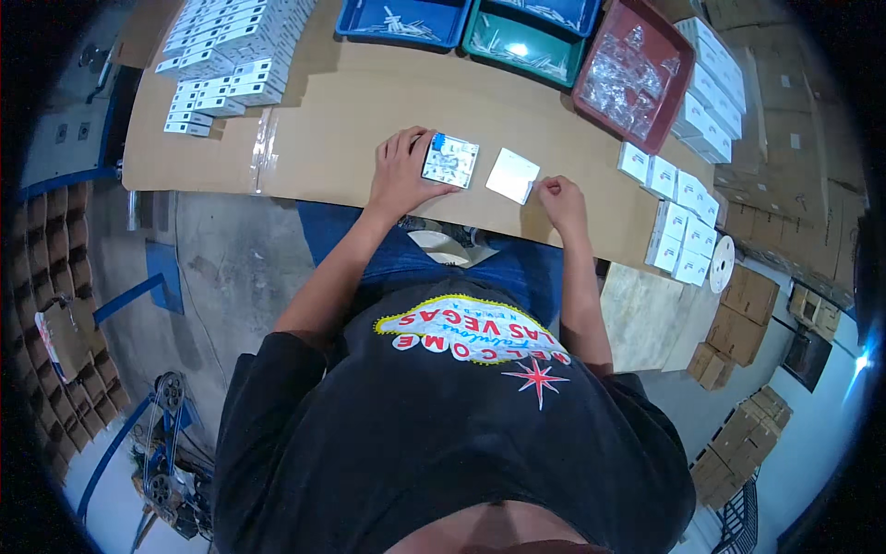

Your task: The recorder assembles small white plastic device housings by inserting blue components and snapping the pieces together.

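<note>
My left hand [403, 174] is closed around the left side of a small square white unit [450, 161], its fingers at the far corner and its thumb along the near edge. The unit's upper face has dark and grey details and a blue part at its far left corner. To the right of it lies a thin, flat white square panel [512, 175] on the cardboard-covered table. Beside the panel's right corner is my right hand [565, 205], fingers curled and pinched together. Whether those fingertips hold something small or touch the panel, I cannot tell.
Stacked white boxes [245, 46] stand far left. Along the far edge are blue [406, 23] and green trays [521, 46] of small white parts, and a red tray [637, 83] of clear plastic bags. More white boxes [683, 222] and a white reel [722, 265] sit right.
</note>
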{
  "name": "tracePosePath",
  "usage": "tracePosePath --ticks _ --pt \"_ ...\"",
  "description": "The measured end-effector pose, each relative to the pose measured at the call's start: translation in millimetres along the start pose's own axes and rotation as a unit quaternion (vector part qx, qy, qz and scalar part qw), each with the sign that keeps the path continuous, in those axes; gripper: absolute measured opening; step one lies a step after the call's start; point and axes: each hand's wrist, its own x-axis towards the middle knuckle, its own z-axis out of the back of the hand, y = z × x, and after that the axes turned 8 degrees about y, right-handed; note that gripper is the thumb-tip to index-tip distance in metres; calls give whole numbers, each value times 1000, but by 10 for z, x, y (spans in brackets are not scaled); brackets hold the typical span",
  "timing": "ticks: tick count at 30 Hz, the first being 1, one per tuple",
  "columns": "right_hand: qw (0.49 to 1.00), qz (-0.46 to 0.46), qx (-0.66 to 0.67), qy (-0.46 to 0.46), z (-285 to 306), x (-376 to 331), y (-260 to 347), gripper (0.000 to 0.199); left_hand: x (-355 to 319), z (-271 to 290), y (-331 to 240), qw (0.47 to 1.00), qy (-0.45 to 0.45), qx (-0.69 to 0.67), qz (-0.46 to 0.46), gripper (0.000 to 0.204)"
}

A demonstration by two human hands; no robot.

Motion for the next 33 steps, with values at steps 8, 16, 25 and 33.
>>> tracePosePath --ticks 8,16,25,33 --pt "993 -6 121 7 -316 275 -220 26 38 20 40 996 13 -83 17 98" --pt "891 -16 446 82 197 -8 74 14 -51 270 -277 797 9 -596 98 108" --pt "808 53 576 112 740 -310 523 19 17 773 -650 727 25 -684 58 117" --pt "747 74 651 115 988 -437 751 20 88 881 -754 608 35 -791 62 69"
